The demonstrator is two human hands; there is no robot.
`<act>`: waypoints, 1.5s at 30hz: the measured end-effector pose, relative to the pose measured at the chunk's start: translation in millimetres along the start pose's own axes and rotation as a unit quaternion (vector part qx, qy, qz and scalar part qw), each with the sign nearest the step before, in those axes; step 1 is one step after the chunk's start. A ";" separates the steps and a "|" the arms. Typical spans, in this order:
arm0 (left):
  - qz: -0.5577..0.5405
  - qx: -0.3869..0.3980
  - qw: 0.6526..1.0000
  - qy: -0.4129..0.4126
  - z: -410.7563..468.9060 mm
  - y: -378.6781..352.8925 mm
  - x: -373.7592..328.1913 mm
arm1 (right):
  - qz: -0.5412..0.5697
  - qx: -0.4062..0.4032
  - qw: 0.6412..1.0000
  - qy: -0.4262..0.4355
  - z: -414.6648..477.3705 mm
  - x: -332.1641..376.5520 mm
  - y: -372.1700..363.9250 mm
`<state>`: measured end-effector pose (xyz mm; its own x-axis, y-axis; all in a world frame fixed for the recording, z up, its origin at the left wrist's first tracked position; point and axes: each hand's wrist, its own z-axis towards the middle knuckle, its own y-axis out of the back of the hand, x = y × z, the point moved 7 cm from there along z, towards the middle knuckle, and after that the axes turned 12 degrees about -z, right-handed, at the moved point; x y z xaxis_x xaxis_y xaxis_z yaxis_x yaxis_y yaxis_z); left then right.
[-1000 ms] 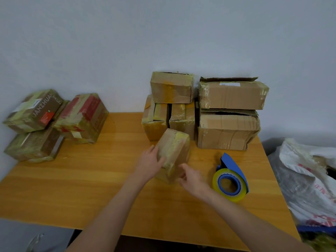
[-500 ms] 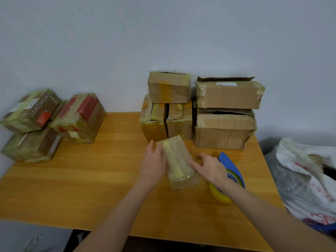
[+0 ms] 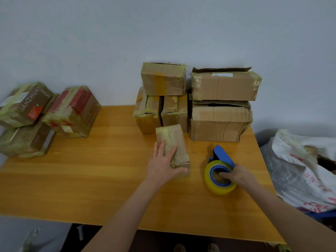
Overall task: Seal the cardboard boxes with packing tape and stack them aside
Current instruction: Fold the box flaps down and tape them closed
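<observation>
A small cardboard box (image 3: 177, 142) lies flat on the wooden table (image 3: 91, 175), its long side pointing away from me. My left hand (image 3: 162, 161) rests on its near left part, fingers on top and thumb along its near end. To the right, my right hand (image 3: 236, 174) grips the blue tape dispenser (image 3: 222, 154), with fingers inside the core of its yellowish tape roll (image 3: 216, 187), which stands on the table.
Several cardboard boxes (image 3: 221, 120) are stacked against the wall at the back right, just behind the small box. Three taped boxes (image 3: 72, 111) are piled at the back left. A white sack (image 3: 305, 166) sits off the table's right edge.
The small box was tipped from standing on an edge to lying flat. My right hand left the box, moved right and took hold of the tape dispenser.
</observation>
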<state>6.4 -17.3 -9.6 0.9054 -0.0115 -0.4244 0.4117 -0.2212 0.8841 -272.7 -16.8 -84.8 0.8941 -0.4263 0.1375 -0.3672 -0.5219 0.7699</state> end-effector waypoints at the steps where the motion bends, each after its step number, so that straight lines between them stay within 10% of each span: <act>1: 0.008 0.008 1.000 -0.006 -0.5 -1.7 2.4 | 0.017 0.006 1.000 -0.002 4.6 -3.0 -3.5; 15: -0.004 0.067 0.998 -0.019 10.6 9.7 14.4 | 0.317 0.133 0.939 0.014 -2.2 37.5 -4.0; 21: -0.093 -0.002 0.995 -0.026 10.7 39.6 3.2 | 0.266 0.040 0.942 0.198 -32.5 47.5 77.2; 26: -0.565 -0.038 0.813 0.133 16.2 61.3 -9.4 | 0.206 0.029 0.927 0.312 -77.1 76.1 124.6; 29: -0.626 0.024 0.763 0.163 13.1 64.0 -22.6 | 0.157 0.021 0.920 0.359 -95.8 91.4 130.7; 45: -0.535 -0.066 0.826 0.166 -7.6 68.9 19.8 | -0.044 -0.055 0.885 0.460 -125.5 141.0 114.7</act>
<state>53.5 -25.4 44.4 -0.0143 0.3944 -0.9188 0.9826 0.1760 0.0603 -156.5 -44.1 101.1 0.7668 0.4206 0.4849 -0.3042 -0.4270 0.8516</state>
